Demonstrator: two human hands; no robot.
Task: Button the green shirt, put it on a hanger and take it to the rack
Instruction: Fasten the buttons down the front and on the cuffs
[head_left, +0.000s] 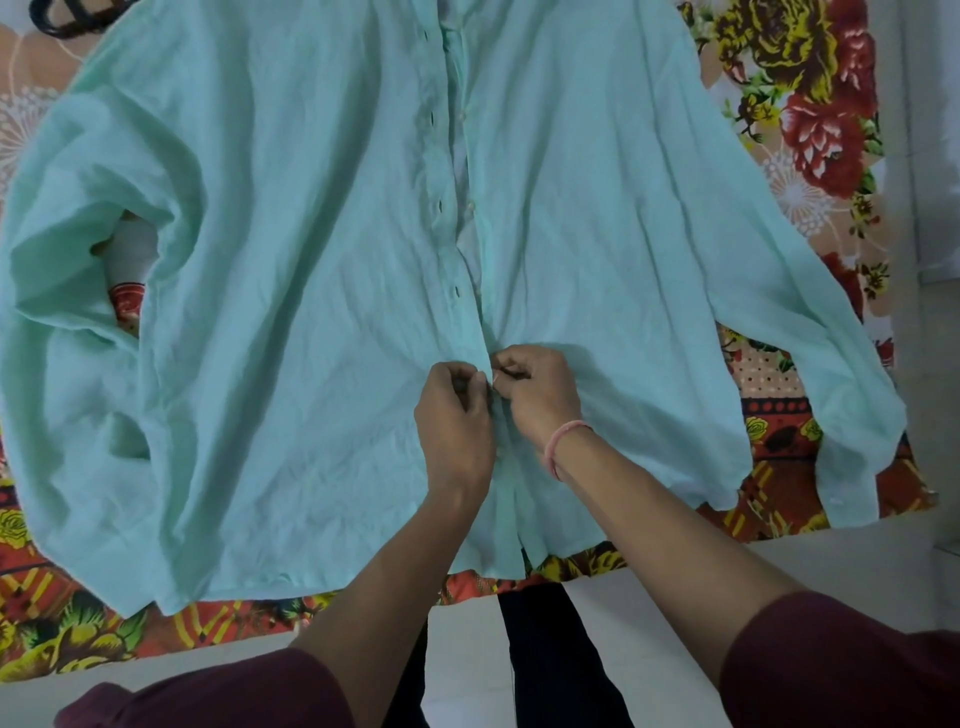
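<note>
The pale green shirt (291, 291) lies spread flat, front up, on a flowered bed cover, hem toward me and collar at the far end. Its front placket (457, 218) runs up the middle, and above my hands the two edges lie apart with buttonholes and small white buttons showing. My left hand (454, 415) pinches the left placket edge low on the shirt. My right hand (537, 389), with a pink thread band on the wrist, pinches the right edge against it. Their fingertips meet at one spot; the button there is hidden by the fingers.
The flowered bed cover (810, 130) shows around the shirt on the right and along the near edge. A dark curved object (57, 21) lies at the far left corner, possibly a hanger. White floor (467, 649) and my dark trouser legs are below.
</note>
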